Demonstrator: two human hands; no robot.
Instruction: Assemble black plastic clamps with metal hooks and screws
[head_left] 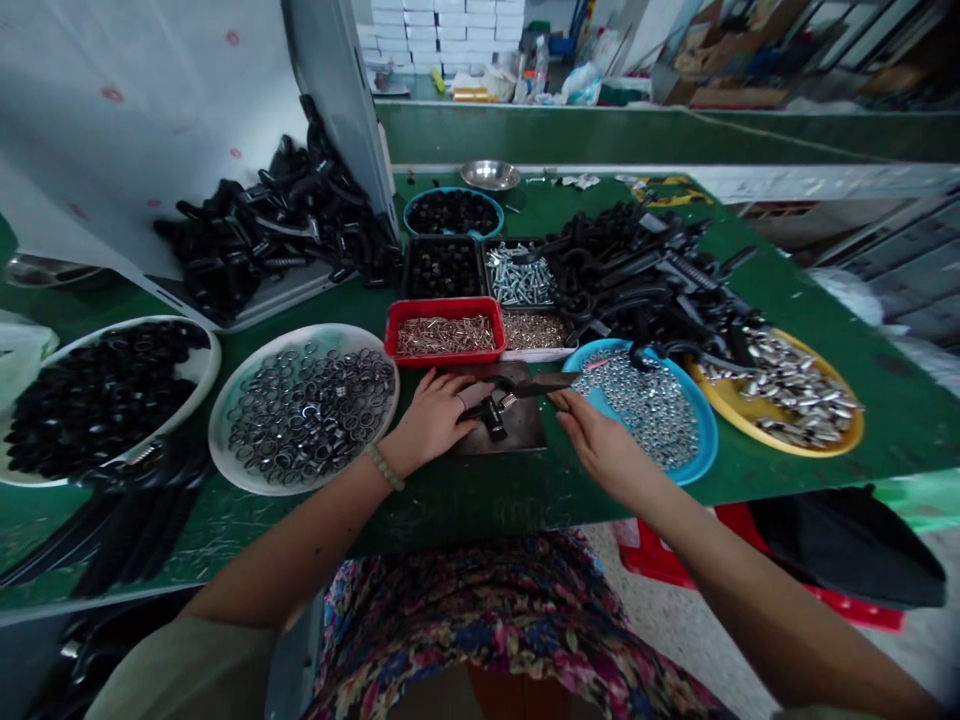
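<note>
I see the left hand (431, 420) gripping a black part (501, 405) on a plate (529, 432). The right hand (600, 442) pinches its right end, beside a blue dish (709, 440).

No text, label, brand or number can be read anywhere. The stacked white boxes (450, 30) at the back show no legible print, and the yellow-and-green sheet (664, 188) on the counter (787, 300) bears marks too blurred to make out
</note>
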